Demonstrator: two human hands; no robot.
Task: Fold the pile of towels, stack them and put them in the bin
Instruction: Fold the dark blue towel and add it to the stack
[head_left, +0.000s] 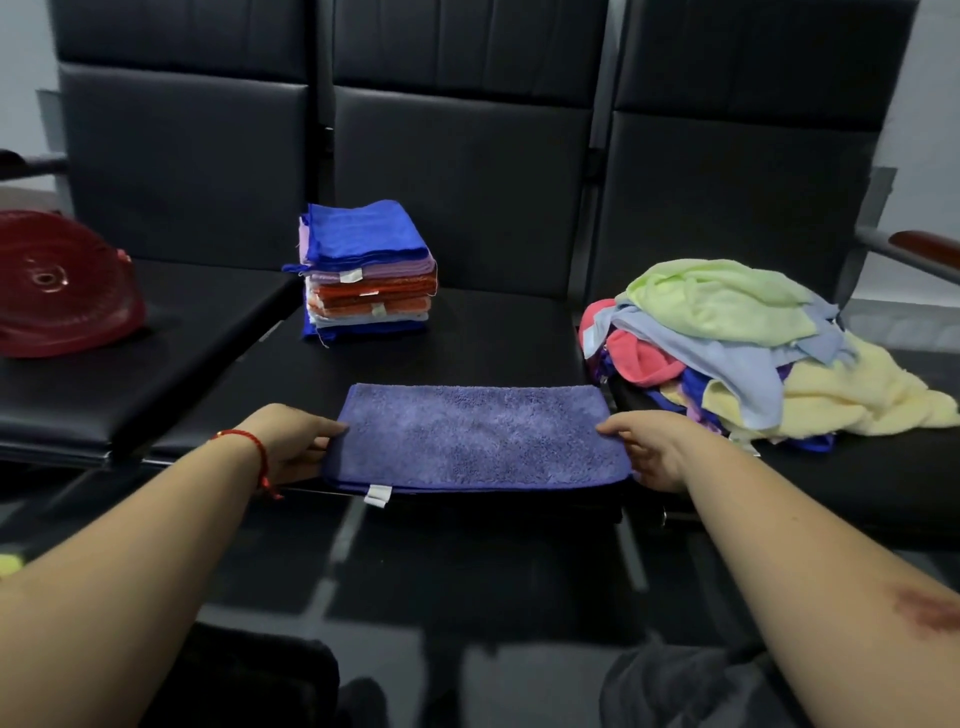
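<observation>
A purple terry towel (475, 439), folded into a long flat strip, lies at the front edge of the middle seat of the black padded bench (493, 338), with a small white label (377, 494) hanging off its near edge. The left hand (291, 441) holds the towel's left short end, thumb on top of the cloth and fingers tucked under it. The right hand (649, 449) holds the right short end the same way, thumb resting on the top corner, fingers curled beneath. A thin red string bracelet (254, 452) circles the left wrist.

Behind the towel, on the same seat and near the backrest, stands a neat stack of folded towels (366, 273): bright blue on top, then lilac, orange, pale and blue layers below. On the seat to the right sits a loose heap of unfolded towels (753, 348), pale green uppermost, with light blue, pink and cream-yellow spilling around it. On the left seat, well apart from the towel, a dark red round plastic bin (62, 283) lies tipped on its side.
</observation>
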